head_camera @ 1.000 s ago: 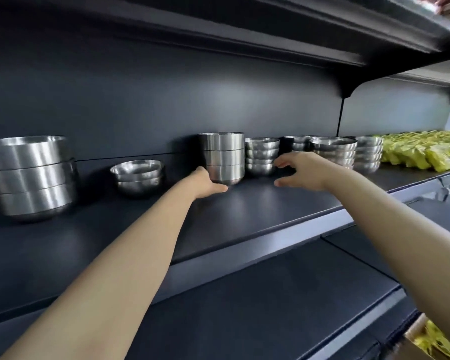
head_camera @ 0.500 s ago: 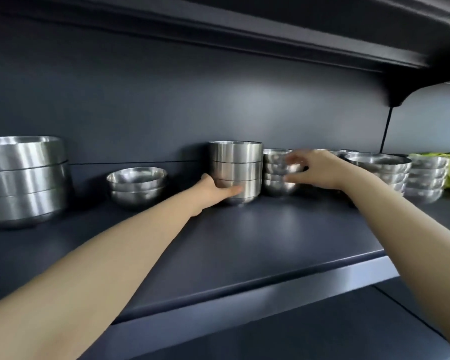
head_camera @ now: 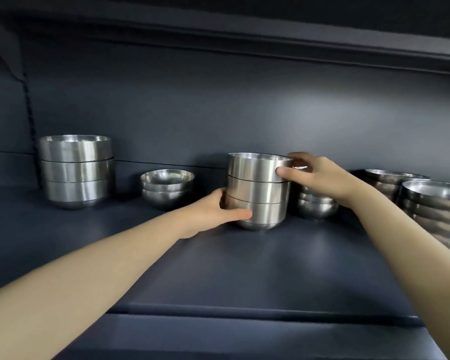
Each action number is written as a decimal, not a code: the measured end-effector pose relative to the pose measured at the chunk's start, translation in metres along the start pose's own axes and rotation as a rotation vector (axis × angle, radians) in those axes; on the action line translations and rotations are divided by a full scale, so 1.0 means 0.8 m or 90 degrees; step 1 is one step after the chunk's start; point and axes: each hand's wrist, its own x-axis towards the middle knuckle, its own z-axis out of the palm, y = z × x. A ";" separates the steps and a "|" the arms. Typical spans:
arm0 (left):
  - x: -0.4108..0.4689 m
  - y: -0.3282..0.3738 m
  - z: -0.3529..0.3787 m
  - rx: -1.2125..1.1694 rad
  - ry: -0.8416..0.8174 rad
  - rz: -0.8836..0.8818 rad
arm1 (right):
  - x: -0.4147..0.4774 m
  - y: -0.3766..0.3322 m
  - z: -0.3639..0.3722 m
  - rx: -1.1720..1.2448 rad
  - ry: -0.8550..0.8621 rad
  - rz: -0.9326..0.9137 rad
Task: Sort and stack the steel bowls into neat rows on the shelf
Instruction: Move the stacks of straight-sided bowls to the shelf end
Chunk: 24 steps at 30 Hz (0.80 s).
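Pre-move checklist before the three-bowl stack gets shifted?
1. Left hand gripping bottom bowl of the middle stack: ok.
2. Right hand on the top bowl: ok.
3. Stack seated straight: ok.
4. Shelf in front bare: ok.
5. Clearance from the small bowl stack on the right: not ok, very close.
6. Stack lifted off the shelf: cannot tell.

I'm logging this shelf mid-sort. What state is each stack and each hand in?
Left hand: gripping the bottom bowl of the middle stack.
Right hand: gripping its top bowl.
Middle stack: three bowls, upright, held.
Tall stack, far left: three bowls, untouched.
Small round stack: two bowls, untouched.
Stack behind right hand: partly hidden.
Right-edge stacks: nested, blurred.
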 end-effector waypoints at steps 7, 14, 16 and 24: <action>-0.028 -0.002 0.000 0.031 0.011 -0.026 | -0.007 0.021 0.026 0.321 -0.088 -0.042; -0.035 0.007 0.011 0.168 0.060 -0.024 | -0.015 0.036 0.029 0.387 -0.107 -0.037; -0.036 0.005 0.012 0.207 0.073 -0.028 | -0.016 0.035 0.032 0.415 -0.110 -0.035; -0.032 0.000 0.010 0.229 0.065 -0.001 | -0.012 0.045 0.034 0.428 -0.130 0.030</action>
